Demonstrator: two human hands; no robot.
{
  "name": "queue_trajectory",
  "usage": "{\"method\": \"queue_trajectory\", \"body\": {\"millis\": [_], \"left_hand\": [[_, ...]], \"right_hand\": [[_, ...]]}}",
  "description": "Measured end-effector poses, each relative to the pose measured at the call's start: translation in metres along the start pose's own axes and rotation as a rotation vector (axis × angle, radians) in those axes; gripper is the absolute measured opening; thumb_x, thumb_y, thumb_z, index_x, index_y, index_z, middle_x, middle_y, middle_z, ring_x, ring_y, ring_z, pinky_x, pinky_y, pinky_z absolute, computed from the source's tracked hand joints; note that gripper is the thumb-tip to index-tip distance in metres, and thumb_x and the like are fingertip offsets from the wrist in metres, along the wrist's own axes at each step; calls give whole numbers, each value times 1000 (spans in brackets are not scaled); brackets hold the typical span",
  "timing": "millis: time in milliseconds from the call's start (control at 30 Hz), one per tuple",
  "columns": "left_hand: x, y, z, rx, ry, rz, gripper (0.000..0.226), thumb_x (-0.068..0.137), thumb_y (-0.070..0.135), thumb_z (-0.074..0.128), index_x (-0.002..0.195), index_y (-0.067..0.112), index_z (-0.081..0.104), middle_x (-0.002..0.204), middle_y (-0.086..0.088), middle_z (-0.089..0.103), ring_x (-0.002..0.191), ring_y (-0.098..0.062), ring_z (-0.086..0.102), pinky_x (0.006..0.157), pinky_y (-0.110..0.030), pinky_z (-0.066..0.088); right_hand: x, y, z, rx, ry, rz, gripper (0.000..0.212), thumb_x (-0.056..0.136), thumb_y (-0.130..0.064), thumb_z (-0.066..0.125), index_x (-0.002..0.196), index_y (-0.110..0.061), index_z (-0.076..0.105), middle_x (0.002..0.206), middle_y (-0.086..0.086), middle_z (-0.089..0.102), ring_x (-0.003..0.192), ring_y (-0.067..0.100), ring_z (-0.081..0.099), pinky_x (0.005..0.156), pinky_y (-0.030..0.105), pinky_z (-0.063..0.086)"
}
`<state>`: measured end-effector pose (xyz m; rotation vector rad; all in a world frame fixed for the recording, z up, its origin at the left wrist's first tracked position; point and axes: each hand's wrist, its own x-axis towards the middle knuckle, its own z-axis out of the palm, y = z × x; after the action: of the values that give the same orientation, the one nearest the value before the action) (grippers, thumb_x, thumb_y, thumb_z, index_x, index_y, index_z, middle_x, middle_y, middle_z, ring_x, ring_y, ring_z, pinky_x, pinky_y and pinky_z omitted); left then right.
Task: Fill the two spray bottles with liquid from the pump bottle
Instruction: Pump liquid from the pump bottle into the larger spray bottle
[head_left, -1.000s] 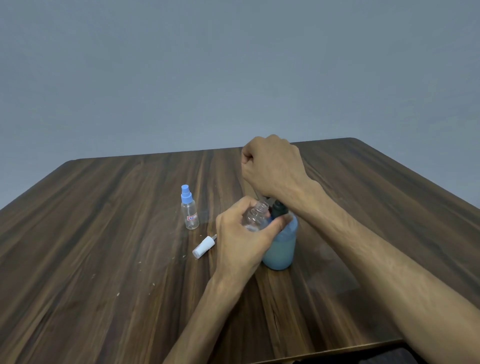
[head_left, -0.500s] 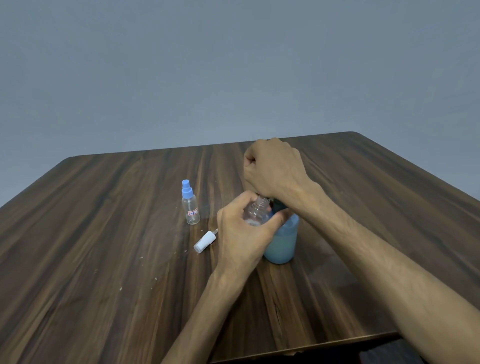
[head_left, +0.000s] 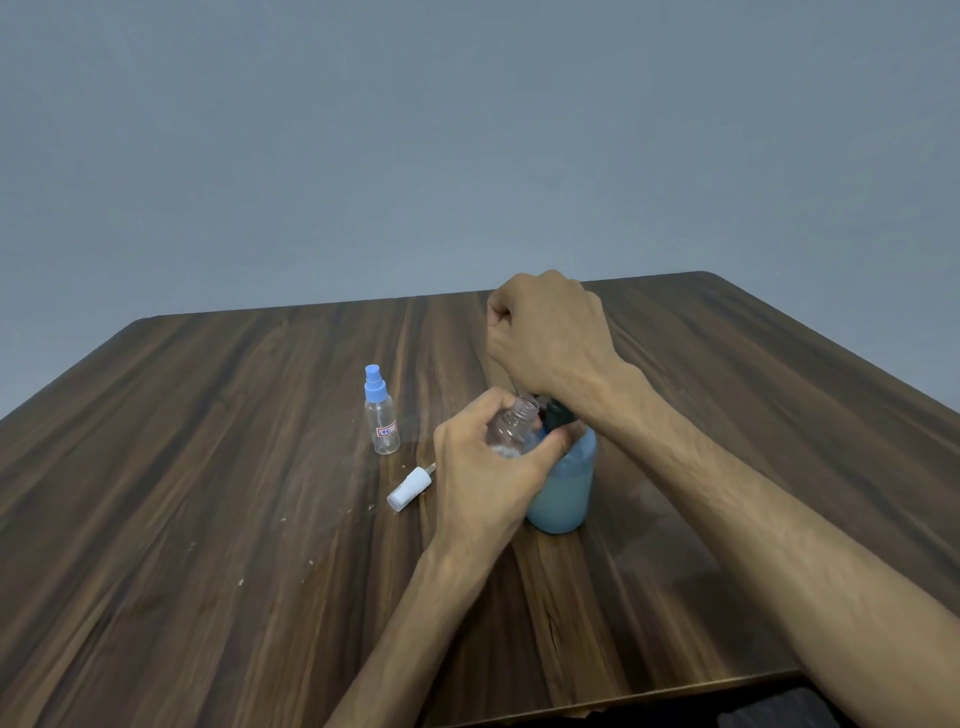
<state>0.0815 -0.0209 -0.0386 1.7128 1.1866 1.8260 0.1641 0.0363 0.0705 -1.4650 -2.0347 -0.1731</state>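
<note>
Pump bottle (head_left: 563, 488) on dark wood table (head_left: 208, 519), grey wall (head_left: 415, 156), left fingers (head_left: 483, 415) round uncapped spray bottle (head_left: 511, 428), right fingers (head_left: 501, 317) curled.

Table (head_left: 218, 519): dark brown wood grain w/ lighter streaks. Pump bottle (head_left: 563, 493): pale blue liquid, dark pump, prob. black. Standing spray bottle (head_left: 383, 421): clear, blue cap, white label w/ red border. Held bottle (head_left: 511, 428): clear. Loose cap (head_left: 409, 489): white. Wall (head_left: 467, 130): plain grey-blue.

one head-worn view — looking forward and down over the table (head_left: 208, 519), close.
</note>
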Motion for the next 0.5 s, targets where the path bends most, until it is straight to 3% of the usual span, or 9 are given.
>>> {"method": "queue_trajectory", "body": {"millis": [100, 267, 367, 500], "left_hand": [[0, 0, 0, 5, -4, -4, 32, 72, 30, 94, 75, 14, 67, 66, 6, 66, 62, -11, 63, 57, -28, 52], [-1, 2, 1, -16, 11, -10, 35, 70, 43, 85, 76, 14, 68, 67, 5, 68, 62, -12, 64, 57, -31, 53], [-1, 2, 0, -5, 12, -25, 33, 70, 35, 92, 74, 14, 67, 66, 5, 67, 61, -12, 64, 56, -33, 53], [-1, 2, 0, -16, 9, -26, 31, 70, 36, 89, 74, 14, 67, 65, 7, 66, 59, -7, 61, 56, -26, 49]], "right_hand": [[3, 1, 0, 2, 23, 9, 16, 78, -7, 51, 65, -12, 60, 57, 1, 48, 55, 21, 36, 51, 28, 29], [-3, 2, 4, -5, -22, 20, 17, 79, -9, 52, 67, -11, 64, 59, 3, 55, 56, 24, 43, 51, 28, 30], [3, 0, 0, 4, 25, 15, 16, 78, -8, 51, 66, -12, 61, 57, 0, 50, 54, 21, 38, 53, 31, 30], [-2, 2, 7, -7, -20, 26, 17, 78, -8, 50, 69, -6, 65, 58, 5, 52, 56, 23, 40, 54, 31, 35]]}}
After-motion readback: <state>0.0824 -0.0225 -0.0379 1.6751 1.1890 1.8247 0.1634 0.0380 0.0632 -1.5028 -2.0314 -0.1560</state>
